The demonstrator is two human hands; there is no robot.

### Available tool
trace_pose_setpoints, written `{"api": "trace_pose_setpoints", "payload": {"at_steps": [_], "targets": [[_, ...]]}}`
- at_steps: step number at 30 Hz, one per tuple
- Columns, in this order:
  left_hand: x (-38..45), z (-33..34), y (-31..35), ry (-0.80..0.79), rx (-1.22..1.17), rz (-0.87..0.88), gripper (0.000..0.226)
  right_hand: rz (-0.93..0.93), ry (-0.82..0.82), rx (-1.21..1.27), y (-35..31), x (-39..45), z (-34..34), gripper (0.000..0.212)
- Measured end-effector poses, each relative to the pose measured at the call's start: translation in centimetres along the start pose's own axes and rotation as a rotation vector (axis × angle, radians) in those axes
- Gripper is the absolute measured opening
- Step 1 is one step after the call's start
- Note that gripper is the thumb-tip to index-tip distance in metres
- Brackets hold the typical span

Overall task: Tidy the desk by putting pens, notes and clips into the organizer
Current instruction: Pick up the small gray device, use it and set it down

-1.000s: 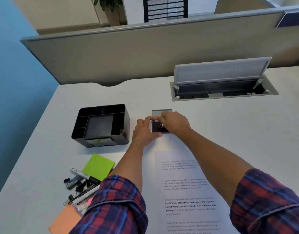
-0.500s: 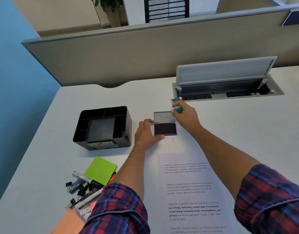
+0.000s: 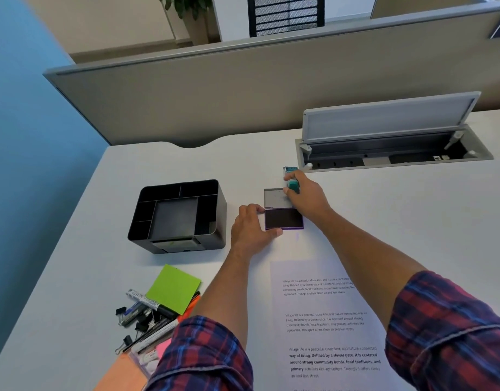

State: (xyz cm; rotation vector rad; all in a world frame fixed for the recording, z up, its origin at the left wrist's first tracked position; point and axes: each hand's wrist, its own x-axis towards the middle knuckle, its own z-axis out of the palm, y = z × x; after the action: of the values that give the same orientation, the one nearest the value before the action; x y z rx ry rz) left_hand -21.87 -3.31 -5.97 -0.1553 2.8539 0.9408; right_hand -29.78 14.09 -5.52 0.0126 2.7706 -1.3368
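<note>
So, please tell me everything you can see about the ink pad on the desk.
The ink pad is a small, flat rectangular case, seemingly plastic, with a purple rim and a dark ink surface facing up. Its grey lid is open, hinged at the far edge and folded back. It lies on the white desk, right of the black organizer and beyond the printed sheet. The left hand holds its left and near edges; the right hand, gripping a teal stamp, is over its far right corner.
</note>
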Motion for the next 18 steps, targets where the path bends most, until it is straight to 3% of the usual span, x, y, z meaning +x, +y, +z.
{"api": "trace_pose_setpoints", "payload": {"at_steps": [5,11,18], "targets": [[-0.1,0.1,0.0,0.009,0.004,0.002,0.068,0.002,0.061,0.103,-0.9,-0.6,-0.4,0.025],[-0.1,0.2,0.0,0.024,-0.007,-0.003,0.07,-0.144,0.134,0.199,-1.5,-2.8,-1.8,0.028],[-0.6,-0.2,-0.6,-0.028,-0.115,0.019,0.099,-0.264,0.042,0.129,0.3,-6.4,-1.8,0.028]]}}
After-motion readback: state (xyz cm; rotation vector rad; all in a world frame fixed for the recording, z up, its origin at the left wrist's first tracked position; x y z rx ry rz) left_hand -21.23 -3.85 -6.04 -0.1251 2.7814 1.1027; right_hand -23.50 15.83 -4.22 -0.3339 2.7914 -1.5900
